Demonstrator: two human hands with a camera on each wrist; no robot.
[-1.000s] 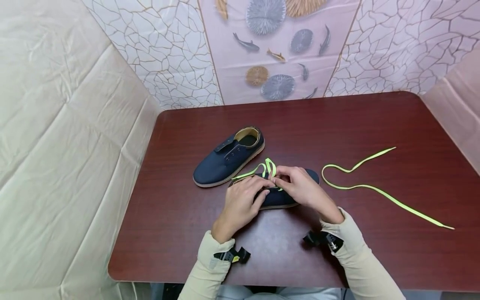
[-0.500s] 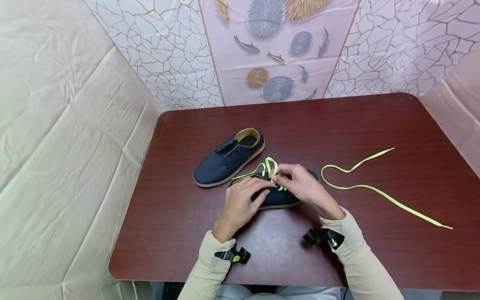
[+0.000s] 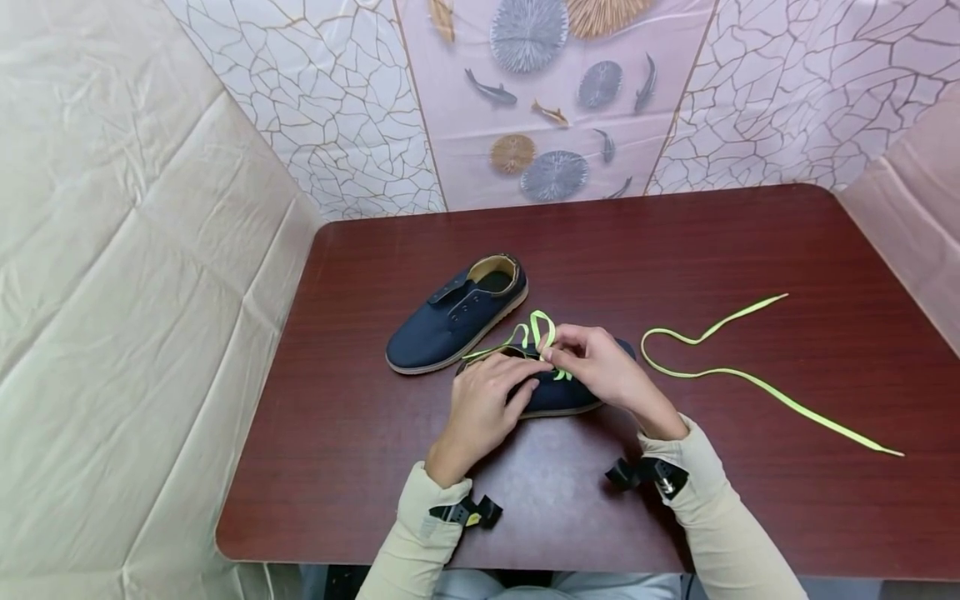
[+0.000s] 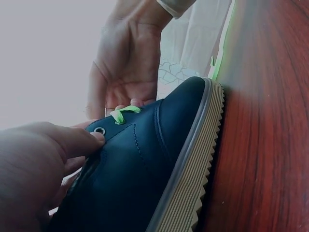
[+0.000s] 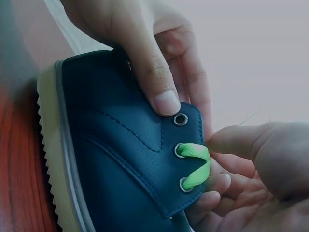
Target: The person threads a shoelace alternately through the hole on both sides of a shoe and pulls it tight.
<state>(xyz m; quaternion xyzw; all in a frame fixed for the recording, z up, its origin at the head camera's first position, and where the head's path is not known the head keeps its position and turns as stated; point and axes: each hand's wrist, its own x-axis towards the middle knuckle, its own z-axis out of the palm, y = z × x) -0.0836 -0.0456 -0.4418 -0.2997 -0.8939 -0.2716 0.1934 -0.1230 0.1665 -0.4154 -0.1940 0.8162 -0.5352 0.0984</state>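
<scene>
Near shoe (image 3: 555, 400) on desk (image 3: 675, 250): green lace (image 5: 197, 151) through two visible eyelets (image 5: 183, 185); third bare. Left hand (image 3: 483, 404) grips flap (image 5: 166, 145), right hand (image 3: 600, 367) pinches green lace. Far shoe (image 3: 442, 329) unlaced; spare lace (image 3: 686, 376) unused. Judged under half done.

Head view high, fwd-down over table (image 3: 720, 250); wrist views low, v. close, same shoe (image 4: 140, 154).

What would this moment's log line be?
left grip: holds near shoe | right grip: pinches green shoelace | far shoe: unlaced | second lace: loose on table
</scene>
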